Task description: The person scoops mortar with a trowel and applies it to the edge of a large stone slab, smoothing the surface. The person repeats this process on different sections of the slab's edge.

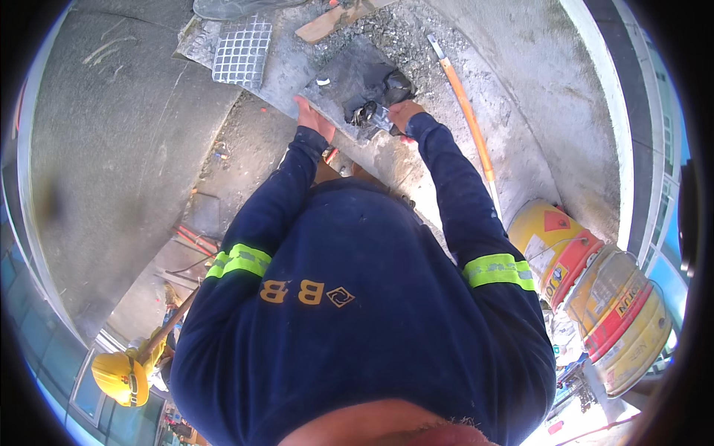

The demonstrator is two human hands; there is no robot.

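Note:
My left hand [314,119] grips the near-left edge of a grey, dusty slab [321,95], thumb up along its side. My right hand [405,115] is closed on a small tool with a shiny flat blade [381,117], perhaps a trowel; its handle is hidden in my fingers. The blade lies beside a dark, ragged spot in the slab. Black plastic sheeting [361,70] covers the slab's middle, with a crumpled black lump [399,87] just beyond my right hand.
A white grid panel [242,52] lies at the far left, near a wooden board [327,24] and grey rubble [387,37]. An orange-handled pole [465,104] rests to the right. Stained buckets [610,312] stand at right. Lower left, a person wears a yellow helmet [119,377].

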